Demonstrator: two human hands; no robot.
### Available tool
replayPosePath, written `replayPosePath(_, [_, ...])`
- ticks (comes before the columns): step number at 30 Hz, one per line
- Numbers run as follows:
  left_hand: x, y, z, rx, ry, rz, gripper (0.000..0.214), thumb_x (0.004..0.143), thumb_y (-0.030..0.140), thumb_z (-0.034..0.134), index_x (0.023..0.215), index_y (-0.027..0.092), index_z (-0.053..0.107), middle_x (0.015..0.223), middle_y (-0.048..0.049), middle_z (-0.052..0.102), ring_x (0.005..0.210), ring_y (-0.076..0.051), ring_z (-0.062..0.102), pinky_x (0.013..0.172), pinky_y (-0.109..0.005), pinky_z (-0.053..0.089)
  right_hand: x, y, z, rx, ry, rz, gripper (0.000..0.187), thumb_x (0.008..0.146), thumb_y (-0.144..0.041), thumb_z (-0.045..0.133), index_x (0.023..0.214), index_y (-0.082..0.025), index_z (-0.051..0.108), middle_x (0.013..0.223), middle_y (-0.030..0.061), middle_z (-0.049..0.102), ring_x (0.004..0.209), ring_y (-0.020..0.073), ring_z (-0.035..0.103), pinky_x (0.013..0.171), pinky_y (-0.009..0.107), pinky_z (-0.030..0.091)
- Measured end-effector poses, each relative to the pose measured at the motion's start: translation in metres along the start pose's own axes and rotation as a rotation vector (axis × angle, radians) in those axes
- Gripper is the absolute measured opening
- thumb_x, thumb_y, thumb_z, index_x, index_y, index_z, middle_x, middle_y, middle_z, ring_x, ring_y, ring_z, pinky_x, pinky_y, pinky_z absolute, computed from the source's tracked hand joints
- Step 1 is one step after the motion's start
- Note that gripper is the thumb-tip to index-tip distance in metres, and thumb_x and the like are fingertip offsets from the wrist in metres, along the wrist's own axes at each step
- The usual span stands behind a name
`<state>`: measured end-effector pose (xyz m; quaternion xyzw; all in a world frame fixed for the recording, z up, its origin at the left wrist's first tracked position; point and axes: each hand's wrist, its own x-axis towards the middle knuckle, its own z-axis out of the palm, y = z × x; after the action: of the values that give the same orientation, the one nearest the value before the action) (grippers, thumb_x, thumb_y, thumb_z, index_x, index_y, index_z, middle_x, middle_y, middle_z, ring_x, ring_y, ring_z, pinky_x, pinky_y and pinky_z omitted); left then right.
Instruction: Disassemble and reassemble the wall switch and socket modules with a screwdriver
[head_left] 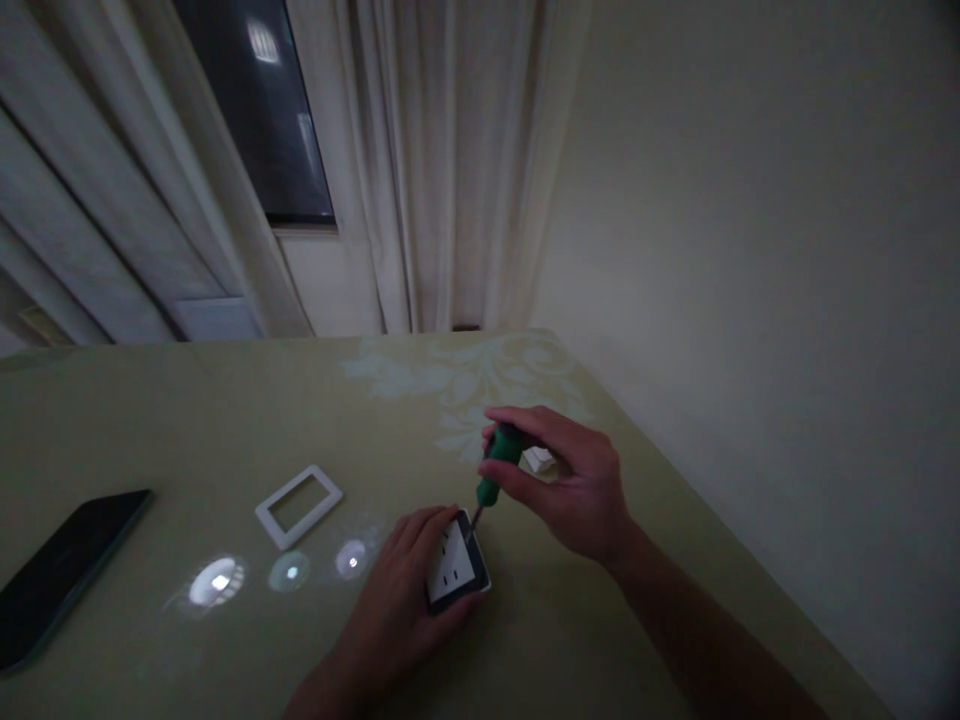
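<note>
My left hand (pixel 415 575) grips a wall socket (pixel 454 568), with a white slotted face and a dark border, close to the tabletop. Fingers lie over its far edge and the thumb along its near side. In my right hand (pixel 574 480) is a screwdriver (pixel 489 490) with a green handle, pinched between thumb and fingers. Its shaft slants down to the left, and the tip meets the socket's dark border near the far right side. Whether a screw sits under the tip is too small to tell. A small white piece (pixel 538 459) lies behind my right hand, partly hidden.
A white rectangular frame (pixel 274 497) lies on the table left of the socket. Farther left is a dark flat device (pixel 71 570). The greenish table (pixel 225 410) shows glare spots and borders a wall (pixel 750 300) on the right. Curtains (pixel 450 170) hang behind it.
</note>
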<state>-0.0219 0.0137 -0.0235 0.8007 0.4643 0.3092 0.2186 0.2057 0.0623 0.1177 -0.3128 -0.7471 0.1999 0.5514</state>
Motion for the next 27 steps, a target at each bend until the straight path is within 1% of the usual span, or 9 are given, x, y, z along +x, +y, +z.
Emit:
replayPosePath(3, [0.001, 0.004, -0.002, -0.033, 0.015, -0.007, 0.072, 0.085, 0.036, 0.086, 0.15, 0.028, 0.056, 0.144, -0.013, 0.069, 0.128, -0.036, 0.067, 0.108, -0.056, 0.06, 0.004, 0.005, 0.005, -0.039, -0.046, -0.081, 0.045, 0.09, -0.033, 0.09, 0.133, -0.032, 0.077, 0.103, 0.0021, 0.083, 0.089, 0.0202, 0.078, 0.086, 0.035, 0.064])
replayPosePath(6, [0.001, 0.004, -0.002, -0.038, 0.008, -0.02, 0.073, 0.085, 0.034, 0.086, 0.15, 0.03, 0.055, 0.144, -0.012, 0.069, 0.128, -0.036, 0.067, 0.108, -0.056, 0.059, 0.004, 0.008, 0.005, -0.046, -0.06, -0.11, 0.045, 0.091, -0.032, 0.089, 0.134, -0.031, 0.076, 0.102, 0.0026, 0.083, 0.088, 0.0198, 0.078, 0.085, 0.034, 0.064])
replayPosePath(13, [-0.004, -0.003, 0.004, 0.017, 0.051, -0.027, 0.08, 0.084, 0.035, 0.087, 0.154, 0.031, 0.049, 0.146, -0.0117, 0.067, 0.13, -0.038, 0.065, 0.108, -0.059, 0.058, 0.004, 0.012, 0.006, -0.021, -0.105, -0.128, 0.046, 0.093, -0.03, 0.088, 0.137, -0.029, 0.074, 0.106, 0.0039, 0.083, 0.09, 0.0196, 0.078, 0.084, 0.034, 0.064])
replayPosePath(18, [-0.006, -0.003, 0.004, 0.018, 0.037, -0.03, 0.083, 0.083, 0.038, 0.089, 0.155, 0.032, 0.047, 0.147, -0.0124, 0.067, 0.131, -0.039, 0.065, 0.109, -0.06, 0.058, 0.003, 0.014, 0.009, 0.006, -0.084, -0.124, 0.046, 0.09, -0.027, 0.09, 0.134, -0.028, 0.076, 0.106, 0.0041, 0.084, 0.092, 0.0198, 0.079, 0.087, 0.034, 0.064])
replayPosePath(22, [-0.005, -0.001, 0.003, 0.028, 0.045, -0.018, 0.082, 0.083, 0.036, 0.088, 0.155, 0.032, 0.048, 0.147, -0.0124, 0.067, 0.132, -0.039, 0.065, 0.108, -0.058, 0.058, 0.004, 0.011, 0.007, 0.017, -0.087, -0.149, 0.047, 0.09, -0.025, 0.091, 0.134, -0.028, 0.076, 0.106, 0.0037, 0.084, 0.091, 0.0202, 0.079, 0.085, 0.034, 0.065])
replayPosePath(27, [-0.004, 0.001, 0.001, 0.036, 0.045, -0.025, 0.08, 0.085, 0.036, 0.086, 0.155, 0.031, 0.048, 0.148, -0.0123, 0.067, 0.132, -0.038, 0.064, 0.11, -0.058, 0.057, 0.003, 0.009, 0.006, 0.009, -0.081, -0.141, 0.047, 0.089, -0.025, 0.091, 0.134, -0.027, 0.076, 0.107, 0.0042, 0.084, 0.092, 0.0198, 0.079, 0.085, 0.033, 0.064])
